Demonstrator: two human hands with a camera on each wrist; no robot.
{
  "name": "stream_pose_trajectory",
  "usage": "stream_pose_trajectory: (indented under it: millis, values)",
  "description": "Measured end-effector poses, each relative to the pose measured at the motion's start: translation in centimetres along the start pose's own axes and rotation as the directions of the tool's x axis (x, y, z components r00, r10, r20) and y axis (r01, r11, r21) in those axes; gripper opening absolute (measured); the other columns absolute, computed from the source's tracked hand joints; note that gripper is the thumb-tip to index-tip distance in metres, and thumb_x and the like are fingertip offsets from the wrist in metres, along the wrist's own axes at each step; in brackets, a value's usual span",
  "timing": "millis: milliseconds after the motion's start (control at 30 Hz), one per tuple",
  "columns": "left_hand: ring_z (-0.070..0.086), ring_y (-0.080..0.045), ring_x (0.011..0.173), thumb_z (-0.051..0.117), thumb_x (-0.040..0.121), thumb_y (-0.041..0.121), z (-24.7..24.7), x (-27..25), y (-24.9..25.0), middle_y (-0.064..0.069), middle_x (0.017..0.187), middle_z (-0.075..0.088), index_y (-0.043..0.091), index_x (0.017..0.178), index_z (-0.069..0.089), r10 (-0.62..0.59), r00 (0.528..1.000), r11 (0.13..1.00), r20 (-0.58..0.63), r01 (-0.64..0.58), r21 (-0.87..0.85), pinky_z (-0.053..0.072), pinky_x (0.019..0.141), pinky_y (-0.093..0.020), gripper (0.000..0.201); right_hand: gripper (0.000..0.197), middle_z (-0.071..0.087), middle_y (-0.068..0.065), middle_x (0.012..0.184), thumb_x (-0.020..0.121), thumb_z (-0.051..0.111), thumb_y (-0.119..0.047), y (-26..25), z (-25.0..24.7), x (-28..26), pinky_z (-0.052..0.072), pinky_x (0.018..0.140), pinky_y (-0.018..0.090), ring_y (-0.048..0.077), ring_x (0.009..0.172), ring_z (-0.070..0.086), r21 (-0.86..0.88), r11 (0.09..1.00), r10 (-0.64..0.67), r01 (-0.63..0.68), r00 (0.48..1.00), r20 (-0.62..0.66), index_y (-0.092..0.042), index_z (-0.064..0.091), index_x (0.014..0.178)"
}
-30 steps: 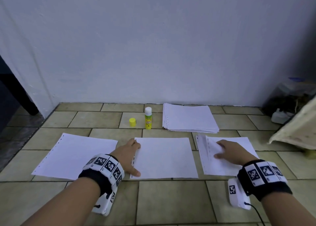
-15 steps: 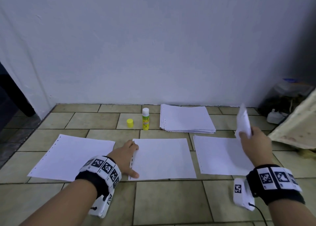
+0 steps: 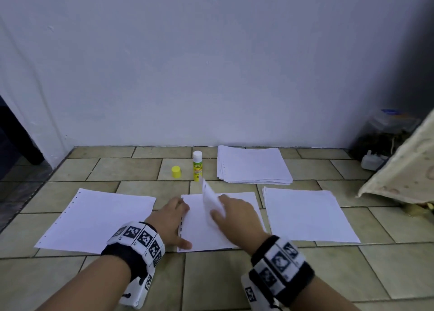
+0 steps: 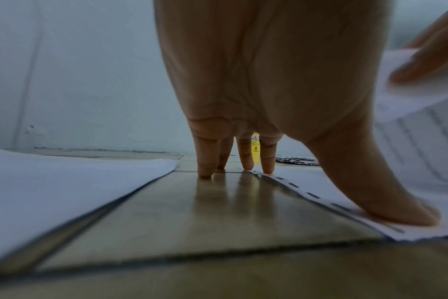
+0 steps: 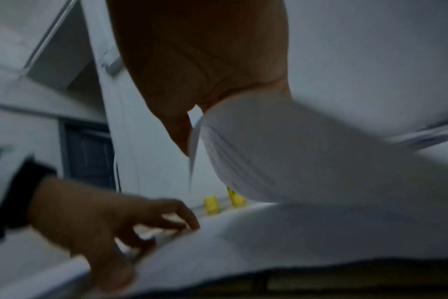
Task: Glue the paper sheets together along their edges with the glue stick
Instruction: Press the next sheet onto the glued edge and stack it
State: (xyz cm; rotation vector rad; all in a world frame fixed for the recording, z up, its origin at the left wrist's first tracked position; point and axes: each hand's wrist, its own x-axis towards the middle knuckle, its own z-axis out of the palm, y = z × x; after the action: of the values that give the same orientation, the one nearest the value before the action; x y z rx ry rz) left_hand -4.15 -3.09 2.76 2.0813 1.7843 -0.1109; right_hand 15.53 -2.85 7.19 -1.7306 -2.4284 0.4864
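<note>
Left fingertips (image 4: 268, 169) spread and straight, pressed down at the punched left edge of the middle sheet (image 3: 199, 238), thumb planted on that same edge nearer the body, two outer fingers touching the tiled floor (image 3: 145, 172) just beside it. Left hand (image 3: 169, 219) arched over the gap between middle sheet and left sheet (image 3: 98, 219). Right fingers (image 4: 427, 60) and thumb pinched on a loose sheet (image 3: 211, 203), held tilted and curling above the middle sheet, far corner raised toward the wall. Right hand (image 3: 237, 219) hovering over the middle sheet's right half. Flat on the floor to the right, well apart, a right sheet (image 3: 307, 216). Beyond, near the wall, glue stick (image 3: 197, 166) standing upright with its white end bare, yellow cap (image 3: 176, 171) just beside it on the left, paper stack (image 3: 253, 165) to its right. Tagged bands on both wrists.
</note>
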Motion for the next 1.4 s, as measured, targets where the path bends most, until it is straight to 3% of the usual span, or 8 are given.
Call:
stream_pose_trajectory:
  millis: [133, 333, 533, 633, 867, 1167, 1400]
  values:
    - [0.041, -0.017, 0.128, 0.076, 0.07, 0.058, -0.1, 0.1, 0.1, 0.001, 0.148, 0.017, 0.015, 0.147, 0.022, -0.008, 1.0, 1.0, 0.012, 0.008, -0.007, 0.04, 0.104, -0.029, 0.103, 0.047, 0.059, 0.003, 0.121, 0.092, 0.046, -0.05, -0.7, 2.6, 1.9, 0.037, 0.1, 0.041, 0.024, 0.115, 0.052, 0.05, 0.997, 0.048, -0.054, 0.994, 0.101, -0.019, 0.049, 0.127]
    - [0.041, -0.017, 0.129, 0.077, 0.069, 0.056, -0.1, -0.1, 0.4, 0.003, 0.148, 0.019, 0.018, 0.148, 0.019, -0.013, 1.0, 1.0, -0.004, 0.013, -0.008, 0.04, 0.104, -0.031, 0.105, 0.066, 0.051, 0.004, 0.133, 0.085, 0.053, -0.06, -0.2, 4.0, 3.5, 0.038, 0.102, 0.051, 0.028, 0.127, 0.039, 0.098, 0.985, 0.11, -0.139, 0.961, 0.255, -0.018, 0.043, 0.135]
    - [0.045, -0.016, 0.127, 0.076, 0.068, 0.058, 0.1, -0.1, 0.3, 0.004, 0.149, 0.018, 0.02, 0.149, 0.02, -0.013, 1.0, 1.0, -0.027, 0.014, 0.01, 0.043, 0.101, -0.032, 0.106, 0.066, 0.048, 0.004, 0.134, 0.086, 0.054, -0.055, -0.7, 4.5, 3.5, 0.039, 0.102, 0.051, 0.031, 0.129, 0.035, 0.042, 0.992, 0.101, -0.117, 0.956, 0.274, -0.014, 0.041, 0.136]
    - [0.039, -0.015, 0.131, 0.074, 0.071, 0.058, 0.0, -0.1, -0.2, 0.005, 0.151, 0.017, 0.02, 0.149, 0.022, 0.003, 1.0, 1.0, -0.01, -0.003, -0.003, 0.041, 0.103, -0.033, 0.101, 0.065, 0.049, 0.005, 0.132, 0.086, 0.057, -0.053, -0.6, 4.6, 3.6, 0.04, 0.101, 0.049, 0.031, 0.127, 0.036, 0.021, 0.994, 0.097, -0.106, 0.959, 0.268, -0.014, 0.04, 0.136]
    - [0.035, -0.014, 0.134, 0.083, 0.067, 0.045, -0.3, 0.0, -1.0, 0.007, 0.151, 0.018, 0.019, 0.149, 0.017, 0.004, 0.999, 0.999, 0.036, -0.003, -0.038, 0.039, 0.106, -0.03, 0.108, 0.069, 0.04, 0.003, 0.141, 0.087, 0.055, -0.053, -0.4, 4.9, 3.8, 0.035, 0.106, 0.052, 0.033, 0.133, 0.028, -0.002, 0.997, 0.08, -0.083, 0.951, 0.299, -0.014, 0.036, 0.141]
    - [0.03, -0.014, 0.138, 0.081, 0.07, 0.043, -0.4, -0.2, -0.6, 0.007, 0.155, 0.011, 0.018, 0.151, 0.013, -0.002, 0.999, 1.0, 0.041, 0.003, -0.021, 0.035, 0.11, -0.029, 0.108, 0.067, 0.043, 0.004, 0.136, 0.088, 0.054, -0.054, -1.0, 4.8, 3.6, 0.039, 0.102, 0.051, 0.035, 0.132, 0.028, -0.049, 0.996, 0.081, -0.069, 0.95, 0.3, -0.013, 0.04, 0.138]
    - [0.033, -0.013, 0.135, 0.082, 0.068, 0.046, -0.4, -0.2, -0.9, 0.008, 0.151, 0.016, 0.017, 0.15, 0.018, 0.0, 0.999, 1.0, 0.041, 0.001, -0.029, 0.038, 0.107, -0.03, 0.108, 0.063, 0.051, 0.007, 0.127, 0.086, 0.057, -0.053, -1.5, 4.8, 3.8, 0.04, 0.101, 0.049, 0.035, 0.127, 0.037, -0.008, 0.996, 0.087, -0.089, 0.949, 0.303, -0.009, 0.046, 0.129]
